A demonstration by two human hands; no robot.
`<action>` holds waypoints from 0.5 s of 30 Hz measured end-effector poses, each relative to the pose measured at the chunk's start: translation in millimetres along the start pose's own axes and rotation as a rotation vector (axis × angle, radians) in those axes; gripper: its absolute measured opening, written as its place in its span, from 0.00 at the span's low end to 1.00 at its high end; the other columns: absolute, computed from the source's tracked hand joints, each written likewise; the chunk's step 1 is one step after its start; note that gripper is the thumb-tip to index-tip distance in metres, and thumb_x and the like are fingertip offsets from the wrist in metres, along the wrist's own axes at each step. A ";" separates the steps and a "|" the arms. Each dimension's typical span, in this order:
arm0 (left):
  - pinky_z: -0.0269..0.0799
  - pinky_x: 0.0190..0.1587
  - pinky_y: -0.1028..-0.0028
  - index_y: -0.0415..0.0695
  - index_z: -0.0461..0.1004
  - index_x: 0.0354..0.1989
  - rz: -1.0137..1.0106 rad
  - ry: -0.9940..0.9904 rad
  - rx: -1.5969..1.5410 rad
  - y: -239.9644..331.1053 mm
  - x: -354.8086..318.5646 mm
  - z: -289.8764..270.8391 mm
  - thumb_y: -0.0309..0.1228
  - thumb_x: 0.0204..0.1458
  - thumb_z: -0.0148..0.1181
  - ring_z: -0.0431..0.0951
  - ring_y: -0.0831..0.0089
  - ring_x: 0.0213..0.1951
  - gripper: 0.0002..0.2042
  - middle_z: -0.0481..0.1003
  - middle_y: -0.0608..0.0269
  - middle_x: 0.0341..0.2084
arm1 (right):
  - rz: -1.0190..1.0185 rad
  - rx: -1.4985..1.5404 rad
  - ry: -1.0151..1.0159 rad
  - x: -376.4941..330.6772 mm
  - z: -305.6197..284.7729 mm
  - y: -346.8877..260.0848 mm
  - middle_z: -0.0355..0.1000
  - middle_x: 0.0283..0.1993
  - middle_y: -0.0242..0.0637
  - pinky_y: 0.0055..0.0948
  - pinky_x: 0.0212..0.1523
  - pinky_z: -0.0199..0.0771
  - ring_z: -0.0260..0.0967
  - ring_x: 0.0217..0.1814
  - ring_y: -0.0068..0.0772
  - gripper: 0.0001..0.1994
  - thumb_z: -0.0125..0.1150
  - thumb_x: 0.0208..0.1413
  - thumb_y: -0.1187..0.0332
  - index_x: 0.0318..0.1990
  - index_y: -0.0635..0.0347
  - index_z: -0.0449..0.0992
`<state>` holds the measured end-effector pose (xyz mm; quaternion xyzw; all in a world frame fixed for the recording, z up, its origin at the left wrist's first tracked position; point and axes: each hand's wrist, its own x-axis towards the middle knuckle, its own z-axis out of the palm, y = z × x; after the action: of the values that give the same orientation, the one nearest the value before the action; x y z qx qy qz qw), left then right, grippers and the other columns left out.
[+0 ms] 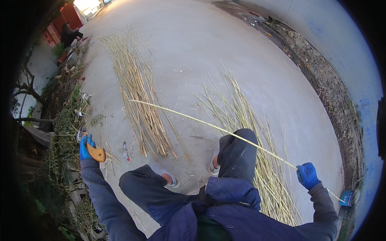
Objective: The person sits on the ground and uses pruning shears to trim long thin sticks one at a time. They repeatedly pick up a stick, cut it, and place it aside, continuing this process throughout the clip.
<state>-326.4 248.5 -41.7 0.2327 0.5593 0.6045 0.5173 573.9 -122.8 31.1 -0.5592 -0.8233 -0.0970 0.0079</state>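
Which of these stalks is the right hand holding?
The long pale stalk slanting over the right knee; the left bundle and right bundle lie on the ground.

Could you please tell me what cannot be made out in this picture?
All in the head view:
The far part of the wooden-handled tool: partly behind the left hand, then lost against the plants.
The fingertips of the right hand around the stalk: hidden by the hand itself.
Part of the greener bundle: covered by the right knee.
The hands of the distant seated person: too small and dim.
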 end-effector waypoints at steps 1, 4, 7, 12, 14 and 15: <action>0.75 0.30 0.81 0.46 0.66 0.62 0.004 -0.145 -0.032 -3.8 -7.0 7.9 0.43 0.56 0.59 0.77 0.81 0.30 0.26 0.77 0.66 0.46 | 0.028 0.014 0.008 0.2 6.8 2.6 0.66 0.20 0.34 0.39 0.32 0.67 0.66 0.23 0.41 0.09 0.63 0.48 0.74 0.38 0.59 0.72; 0.71 0.18 0.83 0.42 0.69 0.57 -0.128 -0.150 -0.081 -26.6 -25.1 61.2 0.41 0.57 0.60 0.73 0.82 0.18 0.23 0.78 0.74 0.28 | 0.095 0.038 -0.093 8.3 21.9 10.2 0.63 0.17 0.33 0.38 0.29 0.64 0.64 0.20 0.40 0.05 0.61 0.50 0.73 0.33 0.57 0.71; 0.72 0.18 0.81 0.43 0.72 0.53 -0.197 -0.324 -0.135 -57.1 -56.8 111.5 0.41 0.57 0.60 0.74 0.81 0.19 0.19 0.75 0.76 0.21 | 0.180 0.033 -0.156 6.1 30.4 14.3 0.63 0.15 0.33 0.38 0.28 0.63 0.63 0.17 0.41 0.04 0.59 0.52 0.72 0.30 0.56 0.70; 0.70 0.16 0.82 0.42 0.74 0.49 -0.304 -0.398 -0.029 -91.6 -99.7 177.1 0.42 0.58 0.59 0.73 0.80 0.16 0.18 0.74 0.74 0.19 | 0.258 0.062 -0.218 -54.5 61.3 8.4 0.65 0.14 0.35 0.41 0.25 0.62 0.64 0.16 0.44 0.03 0.58 0.54 0.69 0.31 0.55 0.70; 0.70 0.16 0.82 0.42 0.74 0.50 -0.329 -0.387 0.000 -100.2 -109.9 191.2 0.42 0.58 0.59 0.72 0.80 0.16 0.18 0.73 0.74 0.19 | 0.322 0.067 -0.256 -94.5 75.8 2.0 0.66 0.15 0.36 0.42 0.26 0.63 0.65 0.17 0.46 0.04 0.57 0.55 0.68 0.31 0.55 0.70; 0.69 0.16 0.82 0.42 0.74 0.50 -0.337 -0.388 0.009 -103.4 -113.3 195.5 0.42 0.58 0.59 0.72 0.80 0.16 0.18 0.73 0.73 0.19 | 0.351 0.072 -0.268 -115.2 82.4 -2.9 0.66 0.15 0.37 0.42 0.26 0.63 0.65 0.17 0.46 0.04 0.56 0.55 0.67 0.32 0.55 0.70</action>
<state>-80.2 216.7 -50.9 0.2501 0.4834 0.4512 0.7073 622.2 -215.8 -64.2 -0.7011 -0.7100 0.0104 -0.0648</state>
